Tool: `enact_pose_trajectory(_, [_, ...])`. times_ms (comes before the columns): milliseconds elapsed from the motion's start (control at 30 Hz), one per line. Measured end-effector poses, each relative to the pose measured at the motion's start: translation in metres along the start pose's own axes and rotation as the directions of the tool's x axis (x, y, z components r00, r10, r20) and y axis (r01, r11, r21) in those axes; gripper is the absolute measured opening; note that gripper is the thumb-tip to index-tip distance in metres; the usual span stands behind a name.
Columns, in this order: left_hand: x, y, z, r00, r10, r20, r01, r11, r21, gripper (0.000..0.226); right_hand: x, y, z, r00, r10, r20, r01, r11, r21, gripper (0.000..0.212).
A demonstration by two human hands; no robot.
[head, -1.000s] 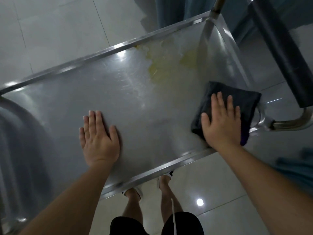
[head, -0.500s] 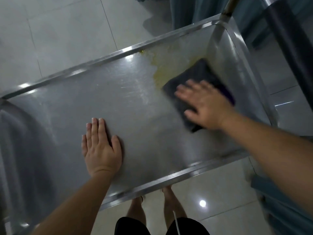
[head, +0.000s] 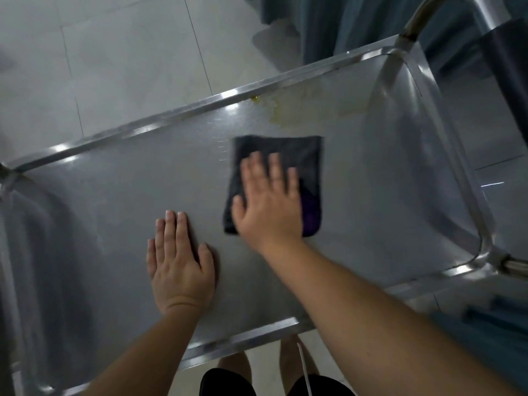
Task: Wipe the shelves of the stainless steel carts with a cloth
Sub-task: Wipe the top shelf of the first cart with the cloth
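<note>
One dark cloth [head: 281, 155], folded to a rough rectangle with a purple patch showing at its right side, lies flat on the top shelf [head: 120, 195] of a stainless steel cart, about mid-shelf, slightly toward the far side. Right hand [head: 267, 207] lies on it palm down, fingers straight and slightly spread, pressing, not curled round it. The cloth's far and right parts stick out past the fingers. Left hand [head: 180, 261] rests flat on bare steel just beside the cloth's near-left corner, fingers together and straight, holding nothing.

Yellowish residue [head: 288, 112] sits beyond the cloth, against the far rim [head: 183, 110]; a gap of bare steel between cloth and stain. Raised rim runs all round the shelf: far rim, near rim [head: 248, 337], rounded right end [head: 483, 247]. Open steel to the right of the cloth up to that rim, and a wide stretch to the left.

One tubular handle [head: 420, 17] rises at the far right corner. Grey tiled floor [head: 120, 61] beyond; blue curtain [head: 343, 27] at top. Two bare legs below the near rim.
</note>
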State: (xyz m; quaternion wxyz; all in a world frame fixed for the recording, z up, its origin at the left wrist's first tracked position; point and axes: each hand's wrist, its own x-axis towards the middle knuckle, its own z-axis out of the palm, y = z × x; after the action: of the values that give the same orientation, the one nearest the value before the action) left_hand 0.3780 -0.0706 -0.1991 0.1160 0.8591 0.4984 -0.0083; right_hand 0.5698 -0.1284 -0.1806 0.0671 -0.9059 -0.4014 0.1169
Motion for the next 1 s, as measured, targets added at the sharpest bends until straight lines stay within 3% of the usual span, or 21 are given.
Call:
enact_pose_trajectory(67, [0.0, -0.001, 0.001, 1.0, 0.006, 0.009, -0.006, 1.0, 0.007, 0.075, 0.01, -0.003, 0.0, 0.943, -0.316, 0.102, 0.32, 0.947, -0.029, 0.072])
enact_pose_trajectory(133, [0.0, -0.002, 0.002, 1.0, 0.01, 0.005, -0.01, 1.0, 0.001, 0.074, 0.031, 0.026, -0.009, 0.83, -0.53, 0.174, 0.543, 0.839, -0.032, 0.072])
enact_pose_trajectory(200, [-0.001, -0.002, 0.003, 1.0, 0.012, -0.005, -0.012, 1.0, -0.002, 0.075, 0.054, 0.066, -0.023, 0.751, -0.623, 0.217, 0.647, 0.76, -0.056, 0.073])
enact_pose_trajectory(233, [-0.001, -0.002, 0.002, 1.0, 0.013, -0.009, -0.013, 1.0, -0.001, 0.075, 0.066, 0.089, -0.03, 0.752, -0.619, 0.224, 0.647, 0.759, -0.072, 0.074])
enact_pose_trajectory(333, [-0.001, 0.0, 0.001, 1.0, 0.017, -0.016, -0.017, 1.0, -0.008, 0.075, 0.092, 0.161, -0.051, 0.898, -0.415, 0.148, 0.431, 0.897, -0.095, 0.074])
enact_pose_trajectory(400, [-0.001, 0.0, 0.001, 1.0, 0.014, -0.016, -0.014, 1.0, -0.007, 0.075, 0.098, 0.193, -0.06, 0.994, -0.103, 0.024, 0.105, 0.989, -0.106, 0.073])
enact_pose_trajectory(433, [-0.001, 0.001, 0.001, 1.0, 0.016, -0.013, -0.016, 1.0, -0.004, 0.075, 0.098, 0.199, -0.06, 0.995, 0.09, -0.033, -0.092, 0.992, -0.091, 0.072])
enact_pose_trajectory(533, [-0.002, 0.0, 0.001, 1.0, 0.018, -0.011, -0.018, 1.0, -0.001, 0.076, 0.104, 0.16, -0.05, 0.829, 0.549, -0.102, -0.548, 0.835, 0.042, 0.075])
enact_pose_trajectory(600, [-0.001, -0.001, 0.001, 1.0, 0.019, -0.012, -0.019, 1.0, -0.002, 0.076, 0.108, 0.109, -0.042, 0.761, 0.642, -0.098, -0.63, 0.766, 0.123, 0.075])
enact_pose_trajectory(667, [0.0, -0.001, 0.002, 1.0, 0.019, -0.018, -0.019, 1.0, -0.001, 0.076, 0.106, 0.059, -0.033, 0.815, 0.57, -0.1, -0.557, 0.82, 0.133, 0.074])
enact_pose_trajectory(733, [0.001, -0.002, 0.003, 1.0, 0.014, -0.025, -0.014, 1.0, -0.001, 0.077, 0.096, 0.014, -0.022, 0.907, 0.409, -0.098, -0.402, 0.912, 0.086, 0.073])
enact_pose_trajectory(833, [0.0, -0.003, 0.006, 1.0, 0.015, -0.026, -0.015, 1.0, 0.001, 0.078, 0.084, -0.019, -0.01, 1.0, -0.001, 0.001, 0.001, 1.0, -0.01, 0.071])
enact_pose_trajectory(933, [0.0, -0.002, 0.006, 1.0, 0.015, -0.024, -0.015, 1.0, -0.008, 0.078, 0.095, -0.001, -0.017, 0.909, -0.388, 0.153, 0.401, 0.914, -0.063, 0.07])
enact_pose_trajectory(1000, [-0.001, -0.001, 0.005, 0.999, 0.015, -0.031, -0.016, 1.0, -0.012, 0.077, 0.11, 0.019, -0.025, 0.851, -0.482, 0.209, 0.508, 0.857, -0.088, 0.072])
